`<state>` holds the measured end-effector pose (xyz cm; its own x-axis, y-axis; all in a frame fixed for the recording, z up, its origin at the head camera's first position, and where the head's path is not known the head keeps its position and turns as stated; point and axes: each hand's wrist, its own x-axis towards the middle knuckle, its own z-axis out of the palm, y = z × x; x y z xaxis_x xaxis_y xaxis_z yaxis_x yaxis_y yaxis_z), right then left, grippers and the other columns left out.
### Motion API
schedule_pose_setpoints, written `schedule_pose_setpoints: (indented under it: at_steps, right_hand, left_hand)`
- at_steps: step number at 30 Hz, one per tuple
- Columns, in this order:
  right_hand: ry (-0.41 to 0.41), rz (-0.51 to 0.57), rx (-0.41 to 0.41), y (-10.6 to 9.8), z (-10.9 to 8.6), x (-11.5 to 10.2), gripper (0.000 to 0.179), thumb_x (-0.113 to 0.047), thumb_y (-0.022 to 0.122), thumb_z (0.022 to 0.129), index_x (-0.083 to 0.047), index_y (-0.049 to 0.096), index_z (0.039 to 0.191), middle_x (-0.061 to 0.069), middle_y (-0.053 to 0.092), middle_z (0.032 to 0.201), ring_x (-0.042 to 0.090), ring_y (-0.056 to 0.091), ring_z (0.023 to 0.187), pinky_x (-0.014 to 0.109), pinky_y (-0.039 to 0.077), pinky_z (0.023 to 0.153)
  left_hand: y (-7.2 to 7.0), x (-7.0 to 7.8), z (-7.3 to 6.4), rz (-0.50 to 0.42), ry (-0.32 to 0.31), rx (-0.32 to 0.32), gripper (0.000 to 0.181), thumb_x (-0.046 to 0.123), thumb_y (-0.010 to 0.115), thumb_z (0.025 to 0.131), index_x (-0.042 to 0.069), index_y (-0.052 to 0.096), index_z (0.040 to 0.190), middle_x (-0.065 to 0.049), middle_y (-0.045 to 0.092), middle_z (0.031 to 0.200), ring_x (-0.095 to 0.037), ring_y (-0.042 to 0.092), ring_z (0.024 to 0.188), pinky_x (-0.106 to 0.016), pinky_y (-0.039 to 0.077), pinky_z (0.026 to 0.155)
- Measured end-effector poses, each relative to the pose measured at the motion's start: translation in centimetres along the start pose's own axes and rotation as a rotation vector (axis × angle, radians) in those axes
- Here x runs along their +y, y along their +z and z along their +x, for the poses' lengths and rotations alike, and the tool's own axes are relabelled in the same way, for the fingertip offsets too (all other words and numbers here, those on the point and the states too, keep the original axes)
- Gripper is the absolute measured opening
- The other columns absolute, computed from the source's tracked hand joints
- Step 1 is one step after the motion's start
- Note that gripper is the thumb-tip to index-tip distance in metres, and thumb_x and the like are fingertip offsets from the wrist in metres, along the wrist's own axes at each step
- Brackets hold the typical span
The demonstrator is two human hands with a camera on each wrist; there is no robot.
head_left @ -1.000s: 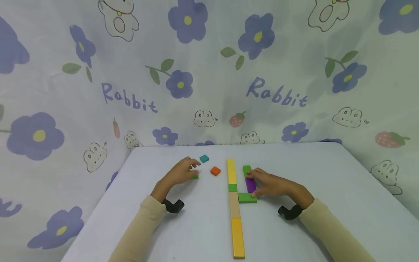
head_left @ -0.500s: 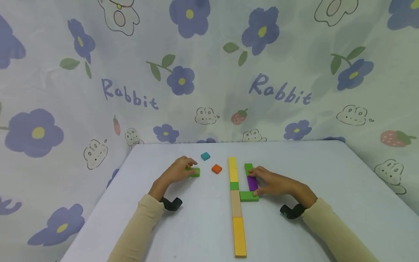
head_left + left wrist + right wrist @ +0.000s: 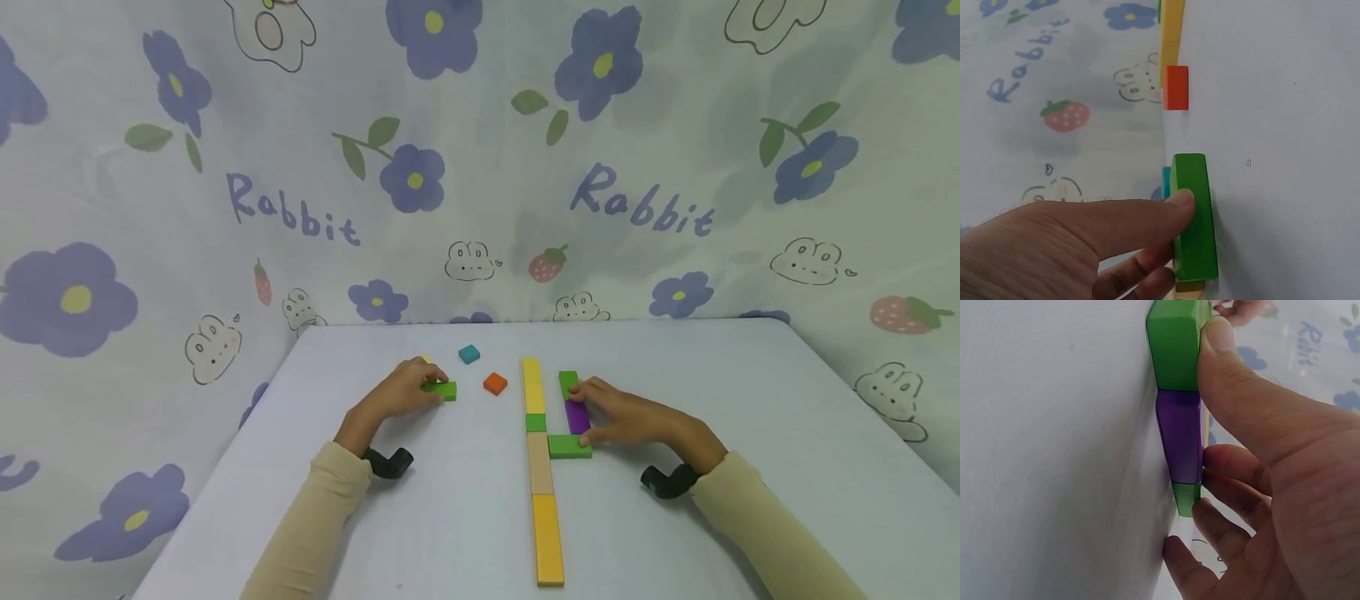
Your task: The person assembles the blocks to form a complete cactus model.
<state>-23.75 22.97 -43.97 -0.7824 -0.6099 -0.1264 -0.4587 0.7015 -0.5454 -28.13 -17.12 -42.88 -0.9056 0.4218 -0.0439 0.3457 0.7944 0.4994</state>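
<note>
My left hand (image 3: pixel 395 393) pinches a green block (image 3: pixel 1197 250) at the left of the table, its thumb lying across the block's face in the left wrist view. Curled fingers hide the block's far side. On the right, my right hand (image 3: pixel 628 419) rests over joined blocks with fingers spread. Its thumb touches the end of a crosswise green block (image 3: pixel 566 447). The other fingertips lie along a purple block (image 3: pixel 1180 437) and a smaller green block (image 3: pixel 567 381) beyond it. The crosswise block abuts a long row of yellow blocks (image 3: pixel 547 537), a tan block (image 3: pixel 540 467) and a small green block (image 3: pixel 536 422).
A teal block (image 3: pixel 469 354) and an orange-red block (image 3: pixel 495 383) lie between the left hand and the row. A yellow piece (image 3: pixel 426 359) shows behind the left hand. The white table (image 3: pixel 465 517) ends at a patterned cloth backdrop (image 3: pixel 480 167).
My left fingers have drawn back slightly and now grip the green block, which shows more than before. My right hand stays over its blocks. The head view has shifted a little.
</note>
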Motion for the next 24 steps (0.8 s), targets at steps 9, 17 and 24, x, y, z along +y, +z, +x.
schedule_pose_setpoints:
  at_steps: [9,17,24]
  right_hand:
    - [0.007,0.014,-0.004,0.0,0.02,0.07,0.077,-0.045,0.077,0.085,-0.01,0.045,0.146,0.008,0.042,0.146,0.026,0.044,0.136,0.05,0.038,0.114]
    - [0.009,0.004,-0.006,0.08,-0.08,0.04,0.078,-0.047,0.076,0.085,-0.011,0.044,0.147,0.008,0.042,0.147,0.025,0.044,0.136,0.05,0.038,0.114]
    - [0.011,0.008,-0.008,-0.09,-0.01,0.06,0.078,-0.047,0.075,0.086,-0.011,0.042,0.147,0.009,0.041,0.148,0.026,0.044,0.137,0.05,0.037,0.115]
  left_hand:
    - [0.24,0.02,0.25,0.007,-0.036,0.004,0.028,0.014,0.075,0.089,0.013,0.072,0.116,-0.007,0.063,0.111,-0.025,0.053,0.108,-0.046,0.047,0.097]
    - [0.13,-0.18,0.24,0.016,-0.024,-0.009,0.029,0.015,0.075,0.089,0.013,0.072,0.118,-0.006,0.063,0.112,-0.025,0.051,0.109,-0.045,0.046,0.097]
    - [-0.12,-0.34,0.11,0.032,-0.005,-0.027,0.033,0.013,0.074,0.089,0.01,0.069,0.122,-0.008,0.062,0.114,-0.026,0.051,0.112,-0.047,0.045,0.1]
